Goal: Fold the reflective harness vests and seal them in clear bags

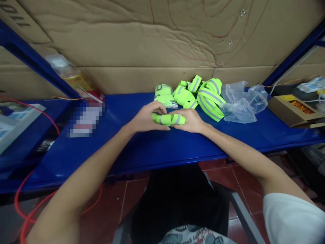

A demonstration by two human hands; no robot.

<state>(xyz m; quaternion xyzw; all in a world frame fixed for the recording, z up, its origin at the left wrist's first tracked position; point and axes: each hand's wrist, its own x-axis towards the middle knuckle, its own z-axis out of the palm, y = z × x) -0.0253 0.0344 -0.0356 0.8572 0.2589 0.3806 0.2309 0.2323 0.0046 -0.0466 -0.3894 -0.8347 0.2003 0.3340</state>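
Note:
Between my hands is a rolled neon-yellow reflective strap (167, 119) with grey stripes, held just above the blue table. My left hand (144, 117) curls around its left end, fingers over the top and thumb below. At the right end, my right hand (191, 121) grips the same roll, with its fingers partly hidden. Just behind them lies a packed neon-yellow bundle (164, 94) in clear plastic. Beside that bundle, a loose pile of neon-yellow reflective straps (209, 95) lies tangled on the table.
Crumpled clear plastic bags (241, 103) lie right of the straps. A cardboard box (296, 110) stands at the far right. A plastic bottle (68, 73) stands at the back left. A red hose (19, 203) loops at lower left. Behind the blue table (157, 149) rises a cardboard wall (114, 44).

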